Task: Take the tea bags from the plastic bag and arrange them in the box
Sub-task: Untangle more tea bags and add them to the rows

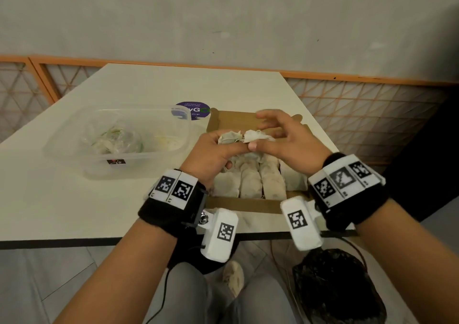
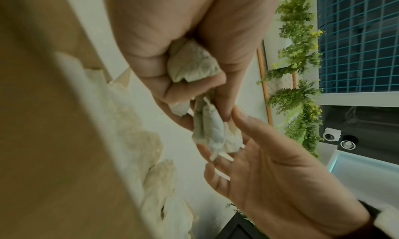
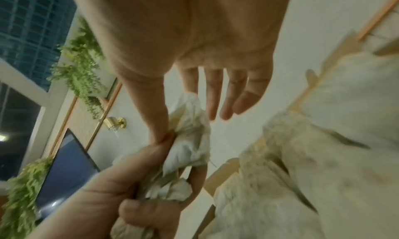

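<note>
Nearest the lens, noted black wrist bands point(image 1: 173, 206) with white marker-printed blocks on both forearms. Beyond them, found the left hand point(image 1: 211, 152) and right hand point(image 1: 288, 142) met above the cardboard box point(image 1: 246, 205), touching at the thumb tips. Clenched the left fingers point(image 2: 151, 68) tight round a bunch of tea bags point(image 1: 229, 138), with paper bulging out between thumb and palm. Pinched a crumpled tea bag point(image 1: 258, 136) at the end of that bunch between right thumb and forefinger. Kept the other right fingers point(image 3: 215, 96) straight and spread, touching nothing. Held both the bunch and the crumpled tea bag in the air over the middle of the box, clear of its contents.

Saw a row of tea bags point(image 1: 250, 182) laid side by side in the near part of the box, touching one another. Saw the box resting on the white tabletop point(image 1: 62, 199) near its front edge. Just left of the box, found a clear plastic tub point(image 1: 139, 167) with the plastic bag point(image 1: 111, 142) crumpled inside. Could not tell what the bag held through the blur. Behind tub and box, spotted a round purple sticker point(image 1: 193, 108) on the tabletop. Below the front edge, made out a dark bag point(image 1: 337, 286) on the floor beside grey-clad knees.
</note>
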